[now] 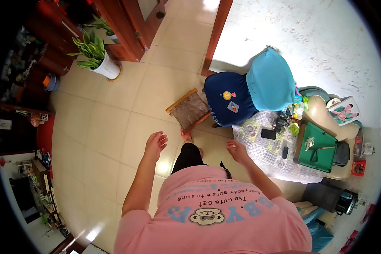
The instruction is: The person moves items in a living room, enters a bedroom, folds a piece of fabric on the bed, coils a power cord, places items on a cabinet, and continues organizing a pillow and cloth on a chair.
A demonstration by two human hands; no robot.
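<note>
My left hand (155,144) hangs over the tiled floor, fingers loosely bent and apart, holding nothing. On the other side, my right hand (237,151) is beside the patterned tablecloth (258,158), its fingers slightly curled and nothing seen in them. Between and beyond both hands stands a low wooden stool (189,111) with a brown woven-looking seat, touched by neither hand. A chair with a dark blue seat cover (226,95) and a light blue back cover (271,80) stands ahead of my right hand. One foot in a pink slipper (186,135) shows near the stool.
On the table lie a black phone (268,133), a small dark object (285,152) and a green toy pool table (317,146). A potted snake plant (103,63) stands at the far left near a wooden door frame (118,31). Beige floor tiles (110,122) stretch leftward to cabinets.
</note>
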